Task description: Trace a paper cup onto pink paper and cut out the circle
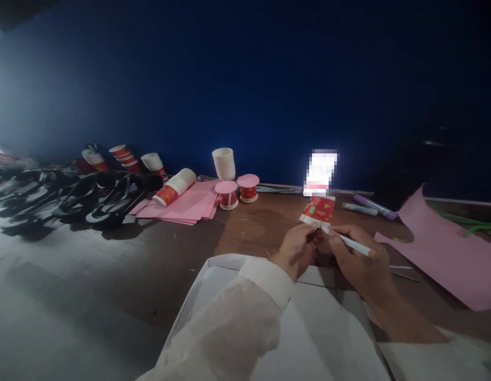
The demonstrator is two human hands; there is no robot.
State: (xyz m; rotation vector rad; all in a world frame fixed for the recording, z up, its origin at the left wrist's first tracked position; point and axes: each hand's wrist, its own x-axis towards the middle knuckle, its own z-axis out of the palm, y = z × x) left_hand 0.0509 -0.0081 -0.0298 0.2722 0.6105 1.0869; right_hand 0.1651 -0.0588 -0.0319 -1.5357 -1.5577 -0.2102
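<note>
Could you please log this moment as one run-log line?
left hand: fingers at red cup | right hand: holds white pen, tip near cup | far right: pink sheet

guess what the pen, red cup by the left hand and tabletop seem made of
Pen: likely plastic; smooth, white barrel.
Red cup: probably paper; matte-looking, yellow print, pale rim.
Tabletop: wood or wood-look laminate; dull, faint streaks, can't tell which.

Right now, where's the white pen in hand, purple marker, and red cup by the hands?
White pen (355, 245), head view: barrel.
Purple marker (374, 206), head view: barrel.
Red cup (319, 210), head view: printed side.
</note>
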